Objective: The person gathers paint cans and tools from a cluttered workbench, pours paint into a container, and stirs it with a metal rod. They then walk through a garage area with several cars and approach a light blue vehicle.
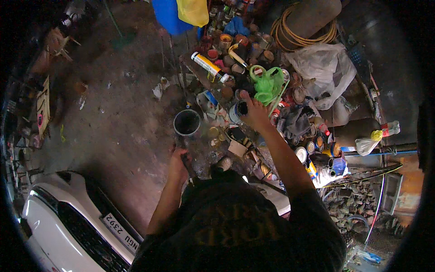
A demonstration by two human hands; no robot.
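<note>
My left hand (pixel 178 164) is closed around a dark handle that seems to belong to a round black pot (pixel 186 122), held out over the concrete floor. My right hand (pixel 254 114) reaches onto a cluttered bench and grips a small can (pixel 236 111) with a dark top and a pale side. Several paint tins (pixel 312 146) and lids crowd around that can. My dark shirt fills the lower middle of the view.
A white car front (pixel 68 217) sits at the lower left. On the bench lie a green plastic bag (pixel 267 84), a yellow-white tube (pixel 206 65) and a white plastic sheet (pixel 321 63). A coiled hose (pixel 308 34) and blue barrel (pixel 167 16) stand behind.
</note>
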